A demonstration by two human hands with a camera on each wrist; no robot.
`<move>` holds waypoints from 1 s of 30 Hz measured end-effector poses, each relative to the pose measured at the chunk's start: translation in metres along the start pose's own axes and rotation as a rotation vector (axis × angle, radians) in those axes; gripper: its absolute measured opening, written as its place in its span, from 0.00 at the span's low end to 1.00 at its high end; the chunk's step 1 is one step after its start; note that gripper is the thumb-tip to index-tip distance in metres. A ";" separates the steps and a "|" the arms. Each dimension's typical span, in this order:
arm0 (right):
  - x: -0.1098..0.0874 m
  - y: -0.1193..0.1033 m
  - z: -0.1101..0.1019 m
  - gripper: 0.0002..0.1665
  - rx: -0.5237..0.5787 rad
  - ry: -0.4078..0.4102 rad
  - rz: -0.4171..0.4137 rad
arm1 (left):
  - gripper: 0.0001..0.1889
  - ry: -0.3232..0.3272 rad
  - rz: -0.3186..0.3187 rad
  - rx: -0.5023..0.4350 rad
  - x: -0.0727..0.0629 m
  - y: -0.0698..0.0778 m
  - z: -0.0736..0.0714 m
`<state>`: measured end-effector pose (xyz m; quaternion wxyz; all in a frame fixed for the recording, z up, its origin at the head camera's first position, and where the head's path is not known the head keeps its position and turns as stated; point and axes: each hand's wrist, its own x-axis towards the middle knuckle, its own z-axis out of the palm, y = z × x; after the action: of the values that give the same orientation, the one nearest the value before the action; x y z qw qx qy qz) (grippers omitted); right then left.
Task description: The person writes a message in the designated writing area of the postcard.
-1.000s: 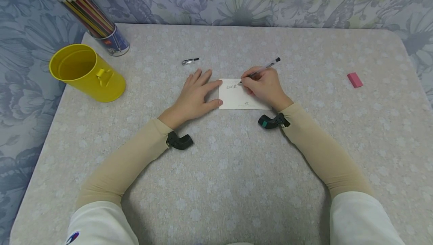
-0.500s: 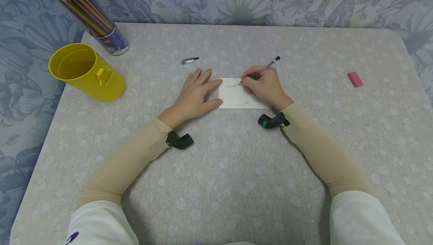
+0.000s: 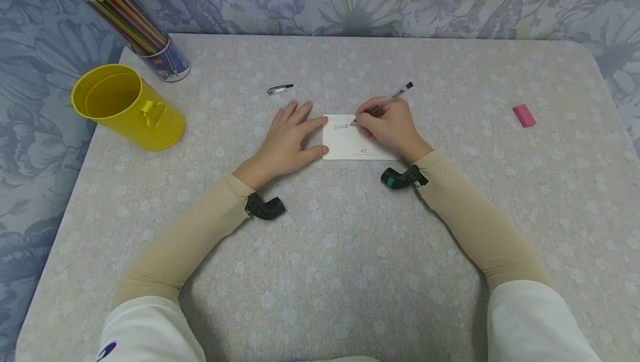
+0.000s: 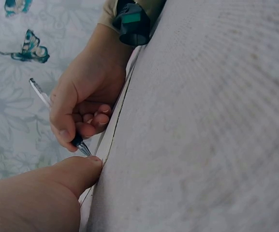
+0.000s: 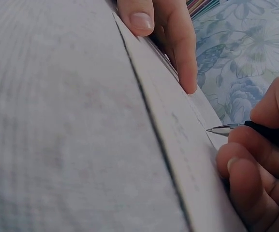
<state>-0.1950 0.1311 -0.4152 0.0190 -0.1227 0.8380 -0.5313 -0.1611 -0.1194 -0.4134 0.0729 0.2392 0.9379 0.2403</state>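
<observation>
A small white card (image 3: 345, 144) lies on the table, with a short row of handwriting near its top edge and a small printed mark low down. My right hand (image 3: 392, 126) pinches a clear pen (image 3: 400, 94) with a black end, its metal tip at the end of the writing. The right wrist view shows the pen tip (image 5: 214, 130) at the card's surface. My left hand (image 3: 285, 142) lies spread on the table, its index fingertip and thumb touching the card's left edge. In the left wrist view the left thumb (image 4: 88, 166) presses the card's edge.
Behind the left hand lies a pen cap (image 3: 280, 89). A yellow bucket (image 3: 155, 126) and a tube of coloured pencils (image 3: 170, 62) with a blue lid stand at the left. Far to the right is a pink eraser (image 3: 524, 116). A patterned cloth wall backs the table (image 3: 320, 273).
The handwriting is slightly altered at its right end, near the pen tip. Both hands keep almost the same place and hold.
</observation>
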 end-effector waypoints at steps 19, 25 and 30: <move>0.001 0.002 0.000 0.10 0.003 -0.003 0.000 | 0.34 0.000 -0.004 0.003 0.000 -0.001 0.000; 0.000 0.000 0.000 0.09 0.023 -0.001 0.007 | 0.34 -0.001 -0.001 0.002 0.000 0.000 0.000; -0.001 -0.002 0.000 0.09 0.020 0.001 0.023 | 0.34 -0.003 -0.001 0.001 0.001 0.000 0.000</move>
<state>-0.1939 0.1309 -0.4135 0.0262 -0.1125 0.8340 -0.5396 -0.1616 -0.1193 -0.4138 0.0740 0.2392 0.9381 0.2395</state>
